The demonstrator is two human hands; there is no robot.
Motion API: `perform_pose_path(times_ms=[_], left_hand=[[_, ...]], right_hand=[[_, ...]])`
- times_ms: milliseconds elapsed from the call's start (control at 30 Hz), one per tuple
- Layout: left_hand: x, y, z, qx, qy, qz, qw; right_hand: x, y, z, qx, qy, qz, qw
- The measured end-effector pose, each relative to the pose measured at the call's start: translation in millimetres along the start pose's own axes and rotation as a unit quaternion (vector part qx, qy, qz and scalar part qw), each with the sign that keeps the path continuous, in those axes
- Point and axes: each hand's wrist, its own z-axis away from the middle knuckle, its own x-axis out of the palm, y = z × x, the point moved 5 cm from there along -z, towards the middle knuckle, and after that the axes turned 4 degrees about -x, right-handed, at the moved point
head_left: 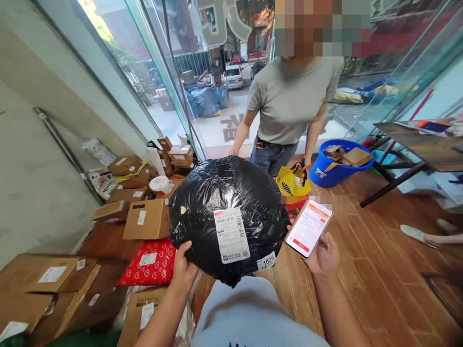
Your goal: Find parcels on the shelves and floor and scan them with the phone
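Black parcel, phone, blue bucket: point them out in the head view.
Black parcel [229,197]: head view, on the middle of its shiny wrapping.
Phone [309,228]: head view, on the middle of its lit screen.
Blue bucket [337,175]: head view, on its outer wall, below the rim.

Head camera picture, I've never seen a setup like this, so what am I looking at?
There's no robot here: this single picture comes from a camera on someone's head, looking forward and down. The wearer's left hand grips a black parcel; the right hand holds a phone beside it. Facing them, another person holds a yellow bag. At left lie cartons and a red parcel; a blue tub stands on the wooden floor at right.
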Motion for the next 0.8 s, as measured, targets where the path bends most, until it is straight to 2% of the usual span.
perform_pose_path(times_ms=[100,267,333,400,500,667,800], left_hand=[[10.6,-2.5,0.8,-0.03,-0.003,0.016,0.999],[24.7,4.9,-7.3,-0.049,-0.025,0.012,0.998],[30.3,9.2,-11.3,-0.062,-0.033,0.023,0.997],[36.2,14.6,-14.4,-0.066,-0.046,0.023,0.997],[43.9,22.9,-16.2,-0.064,-0.06,0.024,0.996],[49.7,35.6,-13.7,-0.06,-0.069,0.019,0.996],[50.3,41.3,-12.8,-0.082,-0.085,0.023,0.993]], right_hand=[[2.8,-13.5,3.6,-0.006,0.027,0.02,0.999],[6.7,-28.8,14.8,-0.023,0.128,0.087,0.988],[13.7,-30.4,22.4,-0.034,0.142,0.098,0.984],[27.9,-26.7,31.0,-0.025,0.118,0.094,0.988],[57.7,-12.9,47.0,0.025,0.062,0.067,0.995],[114.1,11.9,72.6,0.071,-0.088,0.012,0.994],[138.9,26.6,80.1,0.073,-0.179,0.027,0.981]])
